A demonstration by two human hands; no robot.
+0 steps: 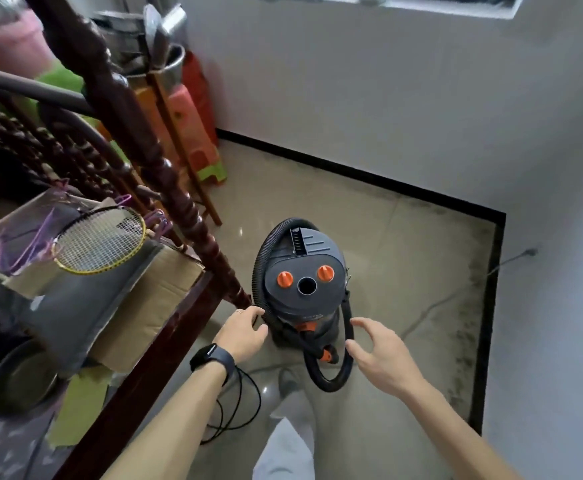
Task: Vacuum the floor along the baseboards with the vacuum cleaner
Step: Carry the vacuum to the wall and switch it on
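Badminton racket (99, 240) laid on cardboard box (151, 303). Canister vacuum cleaner (302, 282) stood on floor (404, 237) near black baseboard (362, 173). Left hand (243, 332) and right hand (385, 355) spread open, nothing grasped, flanking hose (331, 375).

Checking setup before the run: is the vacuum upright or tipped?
Upright. The vacuum stands on the floor, top panel facing up, hose looped around it.

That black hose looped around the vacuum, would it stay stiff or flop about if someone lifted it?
Probably floppy: the ribbed hose already bends in a loop around the vacuum cleaner. It looks light for its length. Lifted by the left hand, its loose end would likely dangle and swing.
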